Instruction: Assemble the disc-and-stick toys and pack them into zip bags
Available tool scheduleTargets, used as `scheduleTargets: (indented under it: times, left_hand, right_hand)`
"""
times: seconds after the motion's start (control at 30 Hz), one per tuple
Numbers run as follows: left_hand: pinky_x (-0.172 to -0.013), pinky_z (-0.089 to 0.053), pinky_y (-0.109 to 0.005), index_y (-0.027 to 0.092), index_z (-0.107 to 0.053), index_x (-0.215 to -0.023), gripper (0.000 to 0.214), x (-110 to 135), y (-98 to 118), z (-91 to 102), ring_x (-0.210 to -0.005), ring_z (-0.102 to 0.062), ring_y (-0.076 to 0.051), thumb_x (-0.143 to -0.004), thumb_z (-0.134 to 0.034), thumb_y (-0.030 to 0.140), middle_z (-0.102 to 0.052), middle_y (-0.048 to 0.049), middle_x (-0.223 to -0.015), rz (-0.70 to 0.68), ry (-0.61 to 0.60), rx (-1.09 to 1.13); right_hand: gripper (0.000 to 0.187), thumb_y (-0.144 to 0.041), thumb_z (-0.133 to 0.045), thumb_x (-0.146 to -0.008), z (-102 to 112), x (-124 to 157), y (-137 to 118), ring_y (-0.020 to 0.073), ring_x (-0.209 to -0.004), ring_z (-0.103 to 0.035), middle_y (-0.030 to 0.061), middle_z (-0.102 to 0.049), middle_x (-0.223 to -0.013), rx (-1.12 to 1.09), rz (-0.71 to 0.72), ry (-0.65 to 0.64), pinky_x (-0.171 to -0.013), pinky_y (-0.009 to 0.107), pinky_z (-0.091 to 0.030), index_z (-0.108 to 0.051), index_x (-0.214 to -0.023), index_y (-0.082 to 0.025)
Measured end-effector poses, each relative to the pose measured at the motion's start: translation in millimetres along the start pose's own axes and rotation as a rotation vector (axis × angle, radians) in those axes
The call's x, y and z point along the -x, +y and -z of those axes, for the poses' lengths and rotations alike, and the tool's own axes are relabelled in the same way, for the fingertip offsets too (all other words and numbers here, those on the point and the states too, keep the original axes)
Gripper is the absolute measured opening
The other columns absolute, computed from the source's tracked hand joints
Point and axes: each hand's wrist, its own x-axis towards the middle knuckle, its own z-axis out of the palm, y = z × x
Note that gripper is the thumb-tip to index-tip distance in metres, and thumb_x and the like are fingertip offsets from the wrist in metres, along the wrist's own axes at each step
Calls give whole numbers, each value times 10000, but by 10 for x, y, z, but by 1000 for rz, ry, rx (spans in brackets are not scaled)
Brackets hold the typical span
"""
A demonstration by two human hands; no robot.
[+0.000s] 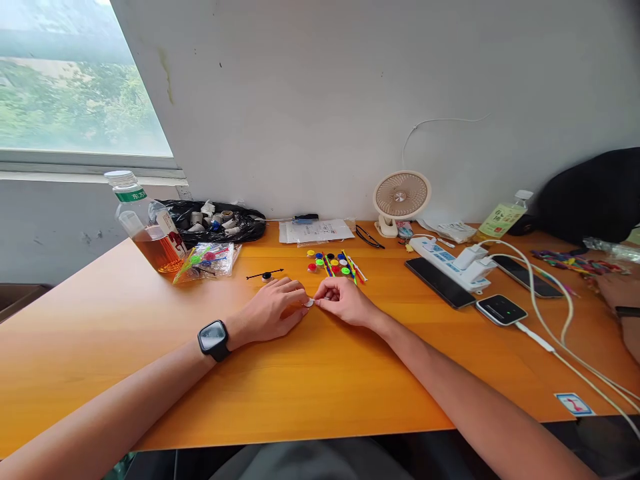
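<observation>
Near the middle of the table, my left hand (275,308) pinches a small white disc (310,303) between thumb and fingers. From the other side, my right hand (347,301) is closed with its fingertips at the disc's right edge; any smaller part inside that grip is hidden. Just beyond my left hand lies a black disc (267,276) with a thin black stick through it. Several coloured discs (320,263) and thin coloured sticks (356,270) lie in a loose group beyond my right hand.
At the left stand a bottle of amber drink (157,247) and a plastic packet of coloured parts (210,260). Behind are a black bag (245,227), papers (317,231) and a small fan (400,197). A power strip (445,263), phones and white cables (530,267) occupy the right.
</observation>
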Motion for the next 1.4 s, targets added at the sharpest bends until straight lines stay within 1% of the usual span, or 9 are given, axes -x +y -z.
scheduleTargets:
  times: [0.3,0.4,0.5,0.67,0.77,0.87,1.0,1.23,1.4]
  left_hand:
    - [-1052,-483,-461,257,-595,-1337,369,34,31,61,-1177,-610,-296,-1001,-657,395,-666,-106,-1297,18,73,75]
    - [-1110,-451,-471,250,-534,-1421,393,61,41,148,-1278,-547,-305,-1058,-565,394,-614,-121,-1393,70,228,81]
    - [-1131,-433,-470,249,-528,-1426,344,93,18,196,-1311,-513,-294,-1102,-464,346,-588,-117,-1413,127,350,68]
    - [-1090,-460,-455,244,-573,-1360,292,85,-83,160,-1259,-533,-285,-1111,-460,347,-617,-109,-1355,175,352,57]
    - [-1049,-483,-440,245,-594,-1314,262,65,-171,138,-1231,-547,-284,-1101,-493,358,-639,-97,-1307,195,360,22]
    - [-1048,-470,-444,243,-613,-1279,238,68,-276,134,-1208,-551,-285,-1094,-502,344,-655,-87,-1271,220,389,-37]
    - [-1051,-443,-475,246,-629,-1248,237,99,-436,122,-1190,-548,-308,-1084,-492,349,-672,-88,-1228,303,432,-87]
    - [-1059,-447,-492,228,-643,-1209,318,151,-733,6,-1213,-574,-307,-1079,-473,463,-667,-96,-1251,479,398,62]
    - [-999,-507,-456,208,-635,-1226,412,156,-795,-43,-1138,-651,-284,-1071,-461,548,-665,-116,-1240,527,348,235]
  right_hand:
    - [394,-578,-692,-899,182,-20,-144,105,-528,-465,15,-683,-799,-51,-103,123,-483,261,-340,-765,-967,-197]
    - [508,-676,-638,-914,198,-6,-224,99,-443,-292,-52,-423,-507,-213,-204,81,-446,271,-219,-783,-902,-189]
    - [549,-705,-614,-916,242,-12,-262,97,-429,-168,-85,-253,-446,-333,-217,146,-451,290,-153,-772,-823,-188]
    - [440,-584,-631,-941,370,-65,-110,116,-461,-306,-44,-441,-494,-106,-108,316,-518,299,-268,-747,-807,-181]
    - [248,-415,-654,-949,402,-58,2,149,-532,-474,-9,-600,-599,296,-39,317,-567,297,-316,-743,-859,-202]
    - [137,-267,-633,-961,381,-24,52,195,-771,-653,39,-751,-886,579,25,253,-681,293,-420,-764,-955,-228]
    - [224,-178,-564,-1003,344,2,63,211,-1006,-689,76,-736,-1169,670,93,189,-844,300,-490,-764,-1093,-223]
    - [287,-196,-544,-1037,343,27,26,203,-1022,-693,70,-688,-1243,697,91,76,-876,310,-508,-787,-1181,-248]
    - [326,-208,-504,-1063,330,67,-52,204,-1026,-695,81,-679,-1255,757,86,39,-855,309,-504,-778,-1234,-255]
